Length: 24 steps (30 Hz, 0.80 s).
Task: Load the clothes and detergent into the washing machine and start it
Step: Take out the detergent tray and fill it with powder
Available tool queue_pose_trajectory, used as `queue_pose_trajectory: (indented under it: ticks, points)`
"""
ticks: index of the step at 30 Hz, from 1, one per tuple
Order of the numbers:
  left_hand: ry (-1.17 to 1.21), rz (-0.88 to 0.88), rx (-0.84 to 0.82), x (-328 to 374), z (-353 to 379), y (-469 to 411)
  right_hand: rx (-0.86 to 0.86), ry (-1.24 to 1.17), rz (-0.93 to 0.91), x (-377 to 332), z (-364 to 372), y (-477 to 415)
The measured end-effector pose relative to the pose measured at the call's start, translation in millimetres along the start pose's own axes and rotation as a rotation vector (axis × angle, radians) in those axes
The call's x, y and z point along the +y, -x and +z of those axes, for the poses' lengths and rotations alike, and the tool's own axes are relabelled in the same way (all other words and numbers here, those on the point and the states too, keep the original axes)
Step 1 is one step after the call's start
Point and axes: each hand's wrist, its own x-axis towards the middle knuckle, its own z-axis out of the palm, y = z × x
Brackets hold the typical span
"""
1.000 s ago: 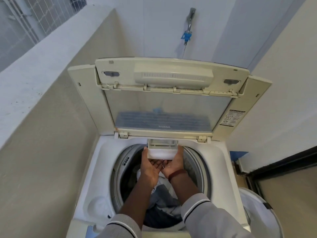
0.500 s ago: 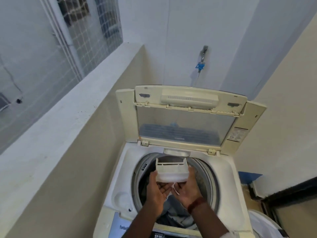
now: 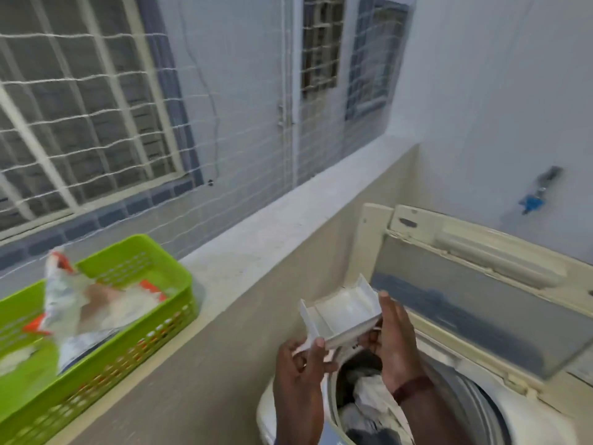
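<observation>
A white plastic detergent drawer [image 3: 345, 314] is held above the left rim of the top-loading washing machine [image 3: 519, 409]. My left hand [image 3: 300, 374] pinches its near left corner, and my right hand [image 3: 396, 342] grips its right side. The machine's lid [image 3: 465, 297] stands open at the right. Inside the drum lie clothes [image 3: 369, 399] in white, grey and dark colours. An opened detergent bag [image 3: 86, 303], white with orange print, lies in a green basket [image 3: 138, 335] on the ledge at the left.
A white ledge [image 3: 263, 226] runs along the beige wall left of the machine, under a netted, barred window [image 3: 96, 123]. A tap with a blue fitting [image 3: 536, 197] sticks out of the white wall behind the lid.
The drawer has come out of its slot under the lid and moved left and up in both hands. The view has swung left, bringing the green basket and the window into sight.
</observation>
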Motion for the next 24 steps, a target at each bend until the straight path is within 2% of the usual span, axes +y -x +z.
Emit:
queue_pose_trajectory:
  ticks: [2,6,10,15,20,24]
  points:
    - [-0.03,0.13,0.068,26,-14,-4,-0.084,0.027,-0.07,-25,32,1]
    - [-0.211,0.389,0.081,75,-38,-5,-0.184,0.137,-0.189,-57,92,-9]
    - [-0.549,0.543,0.16,105,-55,-27,-0.231,0.212,-0.304,-77,142,-24]
    - [-0.809,0.499,0.253,116,-66,-63,-0.291,0.354,-0.327,-69,180,-40]
    - [-1.087,0.445,0.343,122,-66,-75,-0.304,0.6,-0.384,-46,195,-52]
    - [-1.174,0.364,0.362,117,-70,-83,-0.274,0.723,-0.483,-34,197,-62]
